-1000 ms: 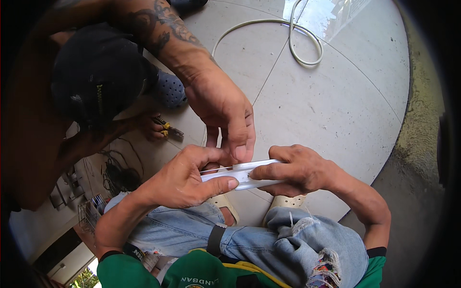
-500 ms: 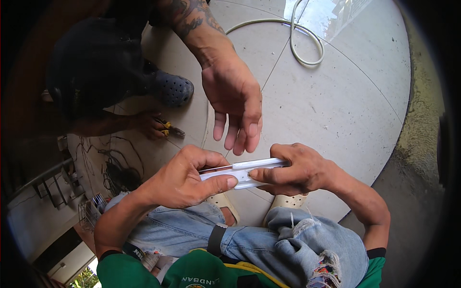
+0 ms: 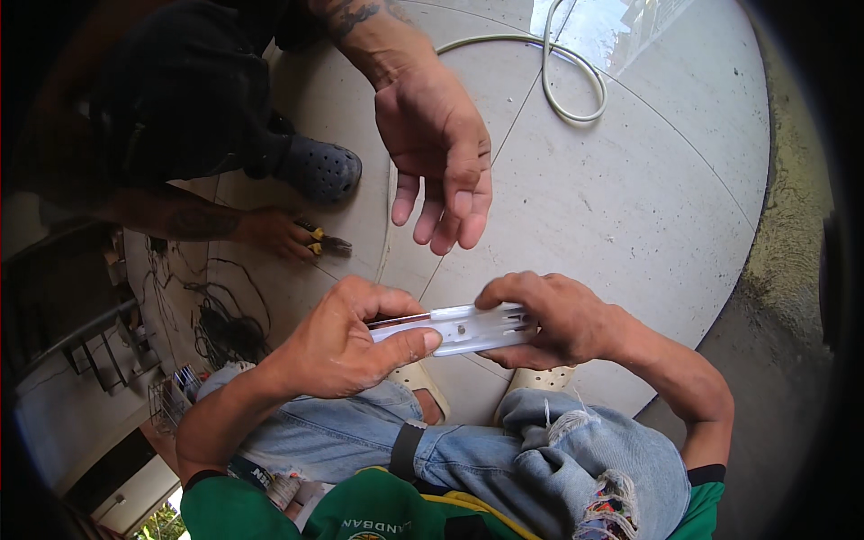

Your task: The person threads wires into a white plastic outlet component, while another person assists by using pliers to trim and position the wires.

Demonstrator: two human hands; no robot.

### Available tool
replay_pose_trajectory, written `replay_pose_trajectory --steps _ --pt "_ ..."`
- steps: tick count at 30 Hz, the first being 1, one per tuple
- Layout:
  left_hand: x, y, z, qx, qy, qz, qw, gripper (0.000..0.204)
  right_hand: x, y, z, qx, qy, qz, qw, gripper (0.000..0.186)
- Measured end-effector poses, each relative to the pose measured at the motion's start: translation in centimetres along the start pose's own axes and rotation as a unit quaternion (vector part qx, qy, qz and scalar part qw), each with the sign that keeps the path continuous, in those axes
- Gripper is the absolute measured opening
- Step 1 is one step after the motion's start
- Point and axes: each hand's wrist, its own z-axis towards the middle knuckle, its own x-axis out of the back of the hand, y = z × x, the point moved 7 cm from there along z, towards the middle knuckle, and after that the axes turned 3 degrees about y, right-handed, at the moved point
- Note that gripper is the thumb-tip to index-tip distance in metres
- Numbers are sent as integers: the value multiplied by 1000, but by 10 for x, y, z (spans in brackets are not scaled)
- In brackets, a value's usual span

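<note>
I hold a long white plastic housing point(image 3: 477, 333) in front of me, above my knees, with slots and a small round spot on its upper face. My left hand point(image 3: 346, 342) grips its left end, thumb pressed flat on top, and a thin dark strip shows along the edge by those fingers. My right hand point(image 3: 558, 324) is curled round the right end, one finger over the far edge and others below. Just beyond the housing hangs a co-worker's hand point(image 3: 436, 153), palm turned partly up, fingers loosely bent, apart from it.
The co-worker's other hand point(image 3: 274, 232) holds yellow-handled pliers point(image 3: 331, 244) at the floor, near a dark clog point(image 3: 319, 169). Tangled dark wires point(image 3: 220, 319) lie at left. A pale cable point(image 3: 576, 115) loops across the tiled floor at the back. Rough ground point(image 3: 783, 243) borders the tiles at right.
My right thumb has come off the housing's upper face, uncovering more slots. The co-worker's nearer hand has drawn back and up, away from the housing. My left hand has barely moved.
</note>
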Motion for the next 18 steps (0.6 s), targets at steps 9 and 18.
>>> replay_pose_trajectory --steps 9,18 --pt "-1 2 -3 -22 0 26 999 20 -5 3 12 -146 -127 74 978 31" --pt "-4 -1 -9 -5 -5 6 1000 18 -16 -2 23 -209 -216 166 939 26"
